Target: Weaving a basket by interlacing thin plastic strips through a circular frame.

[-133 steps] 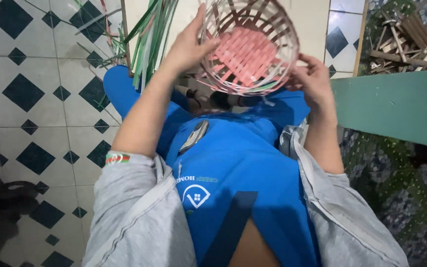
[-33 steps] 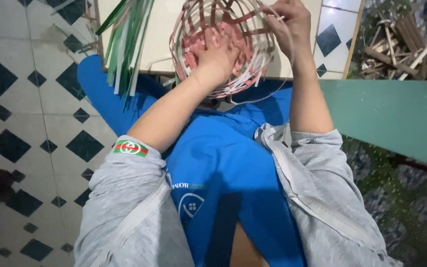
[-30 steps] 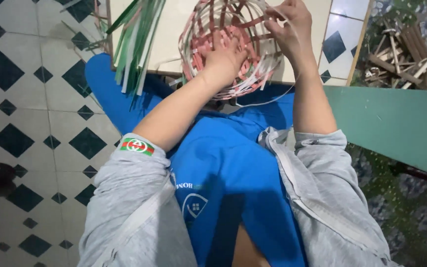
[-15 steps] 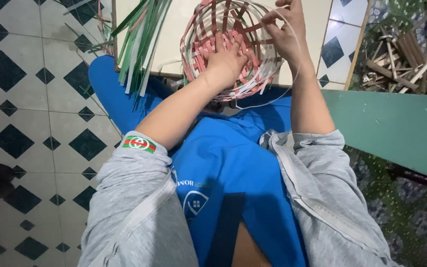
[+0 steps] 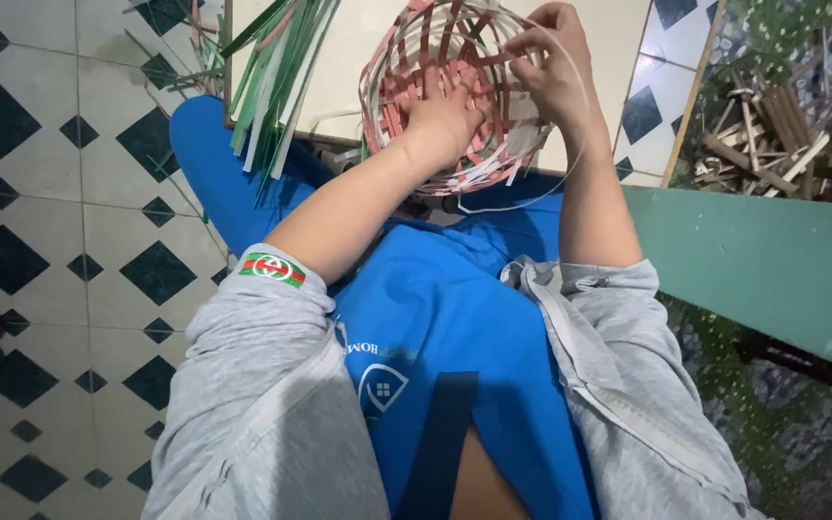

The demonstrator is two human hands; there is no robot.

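Head view: hands (image 5: 445, 111) inside basket (image 5: 406, 67) (rim ringed by loose strips).

I saw the basket (image 5: 464, 96) resting above my lap, my left hand (image 5: 445, 116) inside it and my right hand (image 5: 556, 67) at its right rim. A bundle of strips (image 5: 276, 67) lay left of the basket on the board (image 5: 358, 58), with a woodpile (image 5: 758, 144) far right beyond the wall (image 5: 763, 270)

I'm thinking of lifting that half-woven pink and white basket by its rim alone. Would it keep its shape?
Probably not fully. The basket is open strip weave with gaps, so it likely flexes. It is likely light for its size. Loose white strip ends stick out below the left hand, so unfinished parts may slip.
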